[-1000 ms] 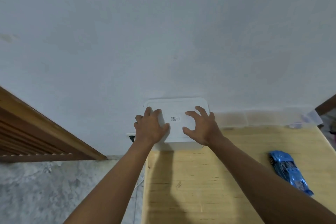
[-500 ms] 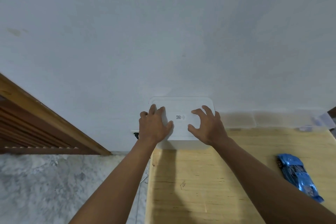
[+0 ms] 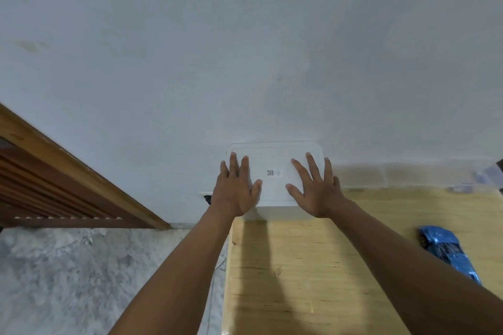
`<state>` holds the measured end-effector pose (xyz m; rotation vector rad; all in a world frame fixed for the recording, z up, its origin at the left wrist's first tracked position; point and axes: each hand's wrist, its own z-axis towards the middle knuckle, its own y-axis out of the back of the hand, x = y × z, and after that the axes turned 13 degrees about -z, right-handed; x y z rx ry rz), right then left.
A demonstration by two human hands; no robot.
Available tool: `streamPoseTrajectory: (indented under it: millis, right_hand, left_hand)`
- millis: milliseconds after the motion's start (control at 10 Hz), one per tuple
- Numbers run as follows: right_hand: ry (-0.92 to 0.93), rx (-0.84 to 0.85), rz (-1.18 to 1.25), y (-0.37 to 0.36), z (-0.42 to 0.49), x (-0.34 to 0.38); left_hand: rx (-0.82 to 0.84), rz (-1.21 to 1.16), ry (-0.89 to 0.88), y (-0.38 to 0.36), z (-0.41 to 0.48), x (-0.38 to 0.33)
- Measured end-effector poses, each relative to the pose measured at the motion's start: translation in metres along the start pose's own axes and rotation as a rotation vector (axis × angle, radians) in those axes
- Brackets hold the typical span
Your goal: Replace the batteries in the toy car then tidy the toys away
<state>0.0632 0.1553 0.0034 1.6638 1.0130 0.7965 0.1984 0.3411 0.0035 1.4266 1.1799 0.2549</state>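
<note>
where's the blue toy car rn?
In the head view the blue toy car lies on the wooden table near its right edge, untouched, to the right of the right hand, which rests on the white lidded box.

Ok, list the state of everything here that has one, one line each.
white box lid: on the box, seemingly closed
white box: on the table's far corner, by the wall
left hand: open, flat over the lid
right hand: open, fingers spread over the lid
blue toy car: lying on the wooden table, not in the box
</note>
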Motion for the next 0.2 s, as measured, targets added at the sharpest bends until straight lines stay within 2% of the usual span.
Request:
streamPoseTrajectory:
  millis: [100,200]
  right_hand:
    - [0.001,0.074,0.083,0.015,-0.004,0.001]
    - [0.13,-0.185,0.312,0.05,-0.039,-0.011]
  left_hand:
    - [0.012,-0.122,-0.001,0.015,-0.002,0.001]
    - [-0.154,-0.459,-0.047,0.027,-0.053,0.021]
